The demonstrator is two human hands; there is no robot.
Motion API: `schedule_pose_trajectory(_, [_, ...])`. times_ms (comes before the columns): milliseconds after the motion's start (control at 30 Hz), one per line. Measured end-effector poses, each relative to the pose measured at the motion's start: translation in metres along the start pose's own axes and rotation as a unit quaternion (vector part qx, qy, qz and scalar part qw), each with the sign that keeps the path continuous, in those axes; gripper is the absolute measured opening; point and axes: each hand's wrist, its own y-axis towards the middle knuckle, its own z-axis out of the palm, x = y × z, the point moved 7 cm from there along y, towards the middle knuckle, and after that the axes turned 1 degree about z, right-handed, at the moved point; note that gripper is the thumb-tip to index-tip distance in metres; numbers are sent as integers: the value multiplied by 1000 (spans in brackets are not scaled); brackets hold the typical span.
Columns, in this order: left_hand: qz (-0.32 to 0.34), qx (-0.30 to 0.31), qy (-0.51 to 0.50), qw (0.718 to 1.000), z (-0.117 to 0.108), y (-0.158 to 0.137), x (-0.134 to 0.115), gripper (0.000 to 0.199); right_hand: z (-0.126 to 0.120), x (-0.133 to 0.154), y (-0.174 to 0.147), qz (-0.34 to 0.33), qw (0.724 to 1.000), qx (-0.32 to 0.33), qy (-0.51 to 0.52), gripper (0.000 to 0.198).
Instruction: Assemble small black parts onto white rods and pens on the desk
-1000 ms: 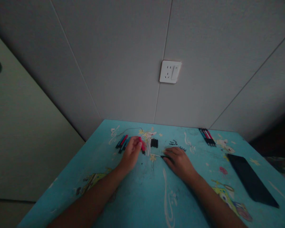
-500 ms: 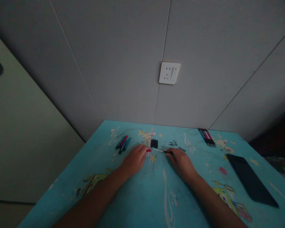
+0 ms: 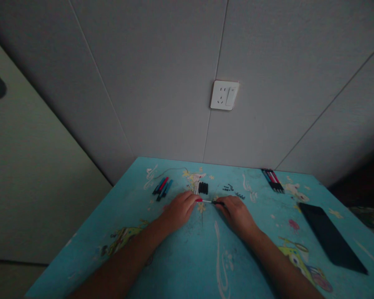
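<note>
Dim light, so much of the small detail is lost. Your left hand [image 3: 180,209] is curled over a red pen barrel [image 3: 198,200]; only its red end shows past the fingertips, the rest is hidden under the hand. Your right hand [image 3: 235,211] pinches the dark end of a thin white refill [image 3: 207,201], which runs straight across the gap to the red barrel's end. Whether its tip has entered the barrel or only touches it cannot be told. Both hands rest low on the blue table [image 3: 180,257], just in front of the middle of the parts.

Just behind the fingertips: a row of black caps [image 3: 202,187] with pale refills [image 3: 195,187] beside them, partly covered by your left fingers. Small dark bits [image 3: 232,190] lie near the right hand; too small to identify. Loose pens [image 3: 162,187] lie to the left, a pen bundle [image 3: 272,179] far right at the wall, a dark flat slab [image 3: 330,236] at the right edge. A wall socket [image 3: 224,94] sits above.
</note>
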Motion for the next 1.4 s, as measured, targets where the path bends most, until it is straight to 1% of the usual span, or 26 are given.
schedule_pose_trajectory(133, [36,44,7,998,5,-1,-10,28,0,12,0,-33,999,1,22,18])
schedule_pose_trajectory(233, [49,65,20,996,8,-3,-15,29,2,20,-2,-53,998,2,45,17])
schedule_pose_trajectory(433, [46,81,39,995,15,-6,-13,29,6,27,-4,-65,991,2,118,15])
schedule_pose_trajectory(633, [58,78,21,995,17,-7,-17,31,5,36,-5,-86,985,3,149,15])
schedule_pose_trajectory(767, [76,94,79,989,15,-7,-23,29,4,40,-6,-94,986,-2,138,14])
schedule_pose_trajectory(867, [76,88,117,986,14,-6,-24,26,6,40,-7,-89,991,-1,101,15])
schedule_pose_trajectory(1000, [68,82,120,987,14,-5,-25,22,10,40,-7,-68,995,14,77,20])
schedule_pose_trajectory(1100, [51,89,101,990,14,-5,-24,21,6,39,-6,-37,994,14,105,22])
schedule_pose_trajectory(1200, [19,71,78,994,9,-4,-18,22,1,36,-5,-23,990,9,136,35])
schedule_pose_trajectory(1233, [9,66,76,995,7,-3,-15,22,-1,34,-5,-22,990,4,139,34])
schedule_pose_trajectory(1333, [2,71,77,995,8,-4,-12,25,-3,24,-5,-14,991,-13,134,16])
schedule_pose_trajectory(1367, [8,76,78,994,9,-4,-12,26,-3,21,-5,-12,992,-11,129,14])
schedule_pose_trajectory(1400, [16,80,79,993,10,-5,-14,26,-1,18,-5,-11,992,-6,122,16])
